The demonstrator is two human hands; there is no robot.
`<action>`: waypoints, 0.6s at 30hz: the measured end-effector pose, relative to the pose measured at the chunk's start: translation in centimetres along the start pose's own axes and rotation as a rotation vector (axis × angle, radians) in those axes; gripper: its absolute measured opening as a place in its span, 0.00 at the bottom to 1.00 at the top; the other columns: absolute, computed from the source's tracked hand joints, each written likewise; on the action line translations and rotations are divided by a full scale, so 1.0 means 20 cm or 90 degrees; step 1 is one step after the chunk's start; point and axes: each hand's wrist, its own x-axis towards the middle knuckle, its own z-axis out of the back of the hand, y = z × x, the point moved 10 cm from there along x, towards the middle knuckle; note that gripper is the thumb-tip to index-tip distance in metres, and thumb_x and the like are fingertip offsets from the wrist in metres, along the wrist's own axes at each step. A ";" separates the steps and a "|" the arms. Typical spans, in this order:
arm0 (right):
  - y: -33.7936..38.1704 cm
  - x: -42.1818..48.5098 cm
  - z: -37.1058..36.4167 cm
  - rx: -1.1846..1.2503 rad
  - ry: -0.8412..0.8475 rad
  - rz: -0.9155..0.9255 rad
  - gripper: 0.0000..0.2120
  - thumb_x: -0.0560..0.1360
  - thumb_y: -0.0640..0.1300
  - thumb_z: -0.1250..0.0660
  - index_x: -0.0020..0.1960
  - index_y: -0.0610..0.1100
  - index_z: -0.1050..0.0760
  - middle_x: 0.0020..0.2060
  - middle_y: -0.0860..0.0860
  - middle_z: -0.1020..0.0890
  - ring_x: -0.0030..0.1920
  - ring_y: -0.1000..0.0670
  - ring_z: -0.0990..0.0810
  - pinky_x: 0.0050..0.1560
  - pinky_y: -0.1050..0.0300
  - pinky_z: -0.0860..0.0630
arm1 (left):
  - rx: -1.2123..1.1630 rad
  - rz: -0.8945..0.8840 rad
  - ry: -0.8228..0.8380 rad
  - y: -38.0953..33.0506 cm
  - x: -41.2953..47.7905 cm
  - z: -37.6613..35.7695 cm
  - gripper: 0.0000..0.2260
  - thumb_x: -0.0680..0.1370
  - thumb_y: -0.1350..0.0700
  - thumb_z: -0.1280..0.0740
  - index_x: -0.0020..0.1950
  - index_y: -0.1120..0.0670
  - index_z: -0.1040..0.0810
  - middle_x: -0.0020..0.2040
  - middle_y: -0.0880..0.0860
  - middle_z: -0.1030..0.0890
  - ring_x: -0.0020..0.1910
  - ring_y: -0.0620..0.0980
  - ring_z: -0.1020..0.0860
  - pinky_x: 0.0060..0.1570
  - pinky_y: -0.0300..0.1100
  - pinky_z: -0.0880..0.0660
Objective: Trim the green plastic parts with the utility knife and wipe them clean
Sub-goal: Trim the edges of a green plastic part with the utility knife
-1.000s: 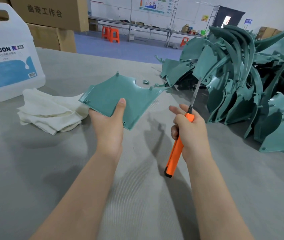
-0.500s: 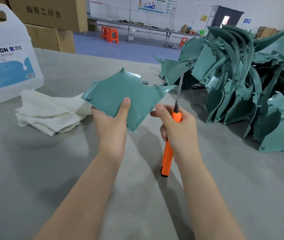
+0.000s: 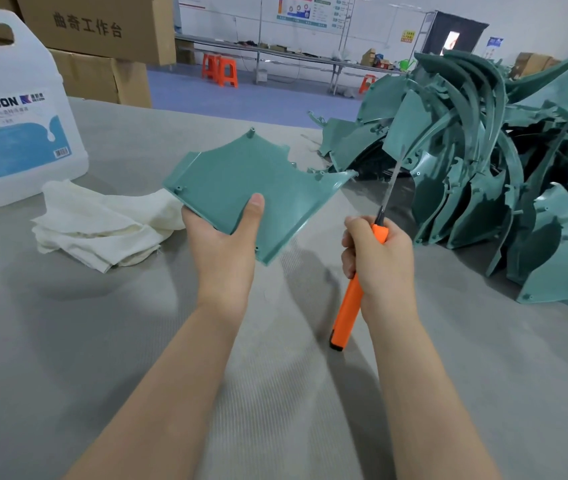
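Left hand (image 3: 221, 244) grips a flat, teal-green plastic panel (image 3: 251, 181) with small corner pegs, held above the grey table (image 3: 67, 341). Right hand (image 3: 377, 258) clasps an orange utility knife (image 3: 348, 306), blade up, just right of the panel.

The table (image 3: 67, 358) lies open near the person. A parts pile (image 3: 476, 174) walls off the right side; cloth (image 3: 102, 226) and jug (image 3: 15, 133) occupy the far left.

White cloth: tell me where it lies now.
Head view, left side: the white cloth lies crumpled on the grey table, just in front of the DEXCON jug and left of the left hand holding a green part.
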 end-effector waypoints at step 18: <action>0.11 -0.13 -0.22 -0.391 0.131 0.333 0.24 0.76 0.64 0.39 0.33 0.44 0.34 0.22 0.53 0.36 0.25 0.52 0.37 0.28 0.59 0.40 | -0.305 0.283 -0.003 0.11 -0.07 -0.07 0.05 0.77 0.61 0.33 0.51 0.56 0.21 0.38 0.47 0.16 0.36 0.41 0.18 0.32 0.32 0.25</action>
